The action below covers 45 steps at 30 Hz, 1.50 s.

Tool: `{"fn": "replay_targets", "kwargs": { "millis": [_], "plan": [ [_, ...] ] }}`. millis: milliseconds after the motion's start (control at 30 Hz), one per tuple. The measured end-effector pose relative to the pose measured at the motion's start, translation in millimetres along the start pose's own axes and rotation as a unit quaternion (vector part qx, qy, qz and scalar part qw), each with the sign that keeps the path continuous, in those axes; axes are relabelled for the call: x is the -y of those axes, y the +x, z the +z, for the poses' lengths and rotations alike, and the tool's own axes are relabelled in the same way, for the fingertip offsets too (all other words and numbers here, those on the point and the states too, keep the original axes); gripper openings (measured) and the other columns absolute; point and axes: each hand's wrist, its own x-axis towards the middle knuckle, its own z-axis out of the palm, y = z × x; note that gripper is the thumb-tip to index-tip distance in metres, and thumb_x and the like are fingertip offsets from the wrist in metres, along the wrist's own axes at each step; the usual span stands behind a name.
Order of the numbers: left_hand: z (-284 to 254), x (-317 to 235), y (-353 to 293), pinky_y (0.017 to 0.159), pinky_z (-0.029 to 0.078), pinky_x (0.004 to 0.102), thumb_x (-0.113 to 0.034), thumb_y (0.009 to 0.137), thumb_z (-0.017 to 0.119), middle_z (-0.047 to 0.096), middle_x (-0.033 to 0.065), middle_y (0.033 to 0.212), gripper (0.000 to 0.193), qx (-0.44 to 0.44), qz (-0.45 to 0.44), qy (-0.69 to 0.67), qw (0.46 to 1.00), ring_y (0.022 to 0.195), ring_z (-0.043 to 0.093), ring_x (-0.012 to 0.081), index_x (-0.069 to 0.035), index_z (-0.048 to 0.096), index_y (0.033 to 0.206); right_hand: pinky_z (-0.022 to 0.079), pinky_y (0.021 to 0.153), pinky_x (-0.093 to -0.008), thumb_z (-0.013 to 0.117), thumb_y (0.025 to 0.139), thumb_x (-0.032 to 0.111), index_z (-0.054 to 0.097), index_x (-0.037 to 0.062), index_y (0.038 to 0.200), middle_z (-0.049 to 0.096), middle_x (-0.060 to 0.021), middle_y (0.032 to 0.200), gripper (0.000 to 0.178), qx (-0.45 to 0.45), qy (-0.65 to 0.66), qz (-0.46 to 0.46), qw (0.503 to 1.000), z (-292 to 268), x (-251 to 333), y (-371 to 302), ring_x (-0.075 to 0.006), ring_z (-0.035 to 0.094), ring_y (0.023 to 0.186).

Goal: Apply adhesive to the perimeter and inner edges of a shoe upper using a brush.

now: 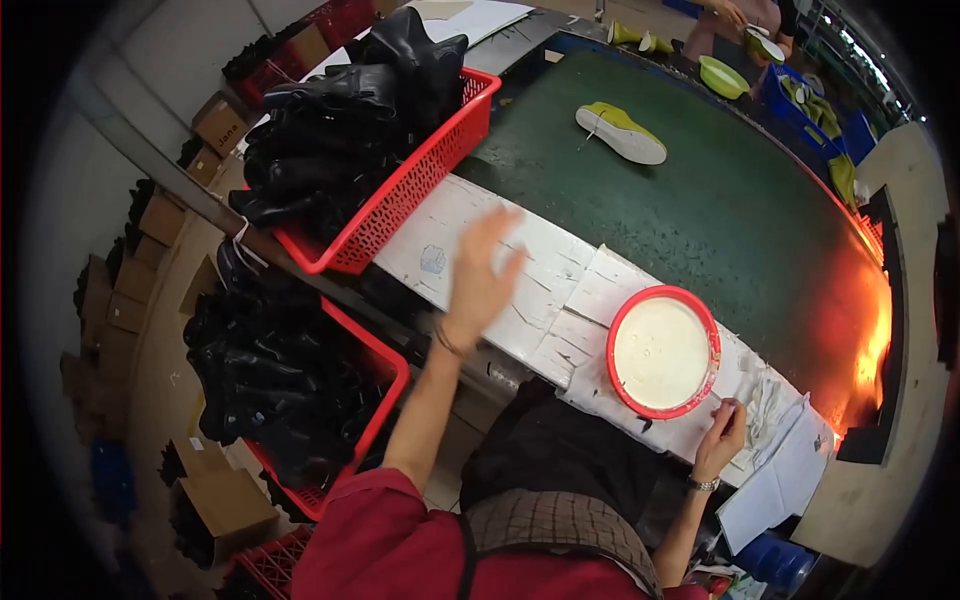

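Note:
My left hand [485, 275], slightly blurred, is over the white work ledge [540, 280] with its fingers spread and nothing in it. Close to the lower right rim of a red bowl [613, 345], my right hand [722, 440] pinches a thin stick-like handle [714, 396]; its far end is not clear. Creamy white liquid [660, 352] fills much of the bowl. Farther off, on the green conveyor belt [600, 210], lies a yellow-green shoe [622, 133] tipped over, its white sole showing. Neither hand touches the shoe.
Black boots or shoes [330, 130] heap a red basket [420, 185] at left; another red basket [385, 400] below holds more. Orange light glows at the belt's right end [865, 360]. A co-worker's hands [735, 15] hold a shoe beyond the belt. White cloth [770, 405] lies right.

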Motion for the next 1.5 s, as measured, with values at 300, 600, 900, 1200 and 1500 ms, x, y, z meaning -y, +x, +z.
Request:
{"fn": "replay_targets", "kwargs": {
  "millis": [300,600,900,1200,1500],
  "plan": [
    [-60,101,245,0.094,0.055,0.0555,-0.040,0.094,0.071,0.071,0.0273,0.120,0.066,-0.040,-0.202,0.402,0.892,0.114,0.069,0.0439,-0.005,0.049,0.145,0.024,0.040,-0.0204,0.049,0.113,0.025,0.057,0.0089,0.098,0.041,0.0086,0.065,0.024,-0.057,0.299,0.253,0.918,26,-20,-19,-0.0005,0.031,0.048],
    [-66,124,269,0.093,0.055,0.0519,-0.023,0.088,0.067,0.075,0.0221,0.114,0.039,-0.251,-0.191,0.318,0.894,0.106,0.072,0.0430,-0.019,0.075,0.126,0.024,0.043,-0.0204,0.050,0.113,0.028,0.058,0.0065,0.098,0.041,0.0075,0.064,0.027,-0.051,0.358,0.300,0.883,16,2,-11,-0.0009,0.032,0.049],
    [-59,-35,93,0.111,0.047,0.0374,-0.009,0.105,0.057,0.063,0.0124,0.139,0.041,-0.125,-0.165,-0.508,0.837,0.125,0.062,0.0216,0.003,0.052,0.144,0.037,0.050,-0.0193,0.047,0.113,0.021,0.058,0.0034,0.124,0.052,0.0016,0.078,0.024,-0.071,0.400,0.324,0.854,-2,25,7,-0.0032,0.043,0.058],
    [-31,-50,-130,0.072,0.060,0.0355,-0.049,0.096,0.071,0.065,0.0198,0.128,0.077,0.113,-0.420,-0.495,0.753,0.102,0.069,0.0246,-0.002,0.046,0.151,0.042,0.068,-0.0203,0.084,0.085,0.014,0.067,0.0016,0.128,0.063,0.0034,0.099,0.047,0.180,0.404,0.102,0.891,-2,149,131,-0.0030,0.051,0.078],
    [-42,-51,-136,0.108,0.044,0.0412,-0.040,0.101,0.066,0.046,0.0176,0.155,0.077,0.290,-0.388,-0.714,0.505,0.137,0.047,0.0256,0.001,0.035,0.158,0.038,0.055,-0.0262,0.086,0.084,0.018,0.068,0.0024,0.082,0.055,0.0059,0.065,0.023,0.310,0.391,0.120,0.859,19,187,92,-0.0042,0.046,0.061]
  ]
}}
